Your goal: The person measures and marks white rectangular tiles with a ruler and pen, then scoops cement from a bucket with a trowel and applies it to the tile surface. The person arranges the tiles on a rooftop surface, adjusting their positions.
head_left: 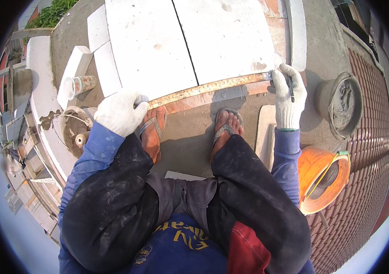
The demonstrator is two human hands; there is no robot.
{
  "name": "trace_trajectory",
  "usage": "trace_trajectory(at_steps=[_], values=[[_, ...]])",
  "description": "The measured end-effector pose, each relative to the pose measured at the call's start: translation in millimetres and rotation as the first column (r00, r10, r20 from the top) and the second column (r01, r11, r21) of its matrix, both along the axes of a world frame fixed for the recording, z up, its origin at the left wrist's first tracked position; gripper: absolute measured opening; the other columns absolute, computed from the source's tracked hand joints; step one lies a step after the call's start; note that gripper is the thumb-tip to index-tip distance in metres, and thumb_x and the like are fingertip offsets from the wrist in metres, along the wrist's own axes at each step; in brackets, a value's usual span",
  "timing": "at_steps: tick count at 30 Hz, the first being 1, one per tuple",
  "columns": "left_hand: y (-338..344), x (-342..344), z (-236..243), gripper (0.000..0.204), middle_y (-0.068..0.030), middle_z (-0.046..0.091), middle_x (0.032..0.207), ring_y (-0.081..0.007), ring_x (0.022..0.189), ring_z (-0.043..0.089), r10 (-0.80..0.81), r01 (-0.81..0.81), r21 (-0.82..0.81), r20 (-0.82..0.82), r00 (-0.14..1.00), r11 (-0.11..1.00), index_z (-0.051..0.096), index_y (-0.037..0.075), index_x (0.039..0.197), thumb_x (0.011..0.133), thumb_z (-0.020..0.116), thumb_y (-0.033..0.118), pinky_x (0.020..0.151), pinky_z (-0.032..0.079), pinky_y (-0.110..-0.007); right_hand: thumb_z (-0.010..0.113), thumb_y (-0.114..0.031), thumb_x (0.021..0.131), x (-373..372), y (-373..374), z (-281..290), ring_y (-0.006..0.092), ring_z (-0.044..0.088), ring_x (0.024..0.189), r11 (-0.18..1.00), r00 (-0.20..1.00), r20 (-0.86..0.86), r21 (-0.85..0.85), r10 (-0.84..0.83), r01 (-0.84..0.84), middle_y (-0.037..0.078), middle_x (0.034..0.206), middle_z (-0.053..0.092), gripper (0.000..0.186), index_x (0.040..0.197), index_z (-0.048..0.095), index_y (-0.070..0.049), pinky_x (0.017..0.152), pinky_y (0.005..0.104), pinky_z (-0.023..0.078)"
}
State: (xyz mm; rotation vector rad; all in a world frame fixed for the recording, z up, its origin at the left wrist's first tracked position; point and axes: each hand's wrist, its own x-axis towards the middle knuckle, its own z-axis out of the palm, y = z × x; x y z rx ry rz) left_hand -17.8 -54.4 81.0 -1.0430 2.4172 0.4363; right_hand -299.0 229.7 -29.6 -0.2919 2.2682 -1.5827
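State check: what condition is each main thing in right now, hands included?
White-gloved left hand: closed on a rust-stained, flat metal measuring strip.
White-gloved right hand: closed around a dark, slim pen-like tool, at the strip's other end.
Strip: extended between the hands.
Two white rectangular slabs: flat, side by side, dark line between.
Round grey bucket: open, grey mix inside.
Round orange bucket: open, something grey inside.

The grey concrete floor (183,150) carries two sandalled feet (225,122), a mortar-filled bucket (324,98) and a pale board (265,130)
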Motion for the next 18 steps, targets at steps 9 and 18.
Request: trace_trajectory(at_steps=[9, 18], values=[[-7, 12, 5, 0.031, -0.0185, 0.079, 0.103, -0.0392, 0.097, 0.079, -0.011, 0.012, 0.056, -0.017, 1.000, 0.998, 0.079, 0.007, 0.103, 0.097, 0.078, 0.037, 0.089, 0.061, -0.049, 0.076, -0.009, 0.108, 17, 0, 7, 0.0143, 0.077, 0.094, 0.990, 0.998, -0.019, -0.127, -0.062, 0.059, 0.013, 0.114, 0.080, 0.033, 0.138, 0.070, 0.004, 0.078, 0.0290, 0.066], [-13, 36, 4, 0.026, -0.0171, 0.077, 0.103, -0.0382, 0.097, 0.077, -0.027, 0.028, 0.006, -0.139, 0.990, 1.000, 0.081, 0.007, 0.099, 0.098, 0.078, 0.033, 0.090, 0.060, -0.048, 0.074, -0.002, 0.109, 89, -24, 3, 0.0149, 0.073, 0.103, 0.980, 0.996, -0.050, -0.183, 0.072, -0.080, 0.011, 0.116, 0.073, 0.031, 0.138, 0.063, 0.000, 0.091, 0.0307, 0.061]])
